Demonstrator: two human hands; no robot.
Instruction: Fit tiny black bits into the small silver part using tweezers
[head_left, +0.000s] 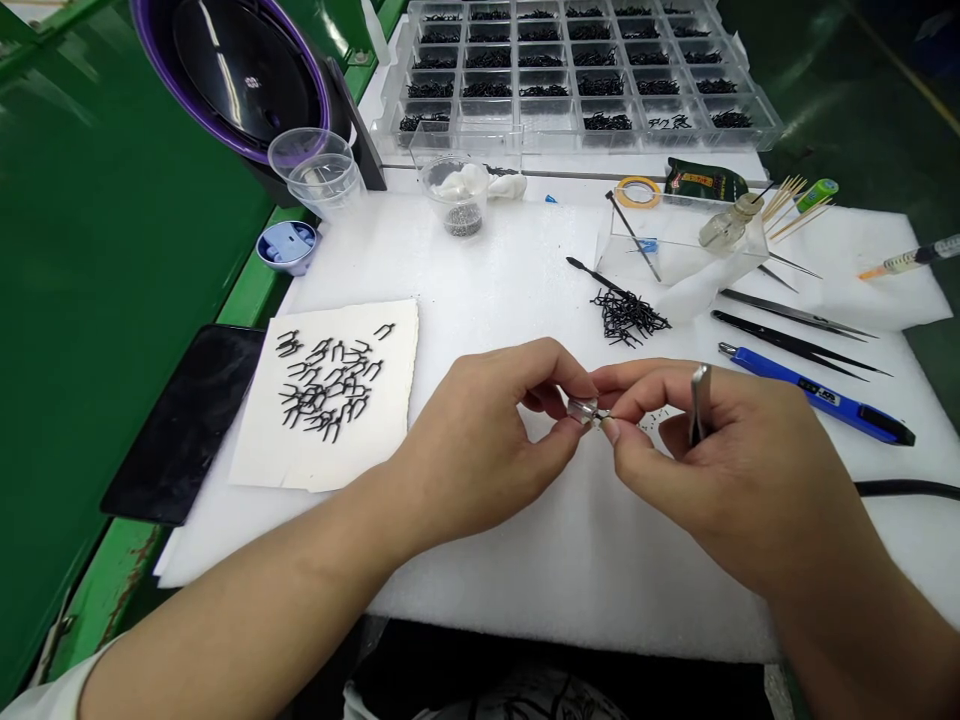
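Note:
My left hand (487, 430) pinches a small shiny cylinder (581, 409), clear or metallic, between thumb and forefinger. Thumb and fingertips of my right hand (720, 450) close on a tiny dark piece (602, 415) at the cylinder's right end. A silver metal tool (700, 403), perhaps tweezers, is tucked between the fingers of that same hand. Just beyond my fingers lies a heap of small black bent parts (628, 317), with a black stick (596, 275) resting against it. To the left, more black forked parts (330, 385) are spread over a cream paper square (277, 465).
A clear compartment box (517, 110) of black parts stands at the back. Plastic cups (319, 180) and a purple-rimmed device (247, 80) are back left, a black tablet (187, 420) left. At right are black tweezers (795, 340), a blue pen-like tool (817, 393) and a syringe (911, 260).

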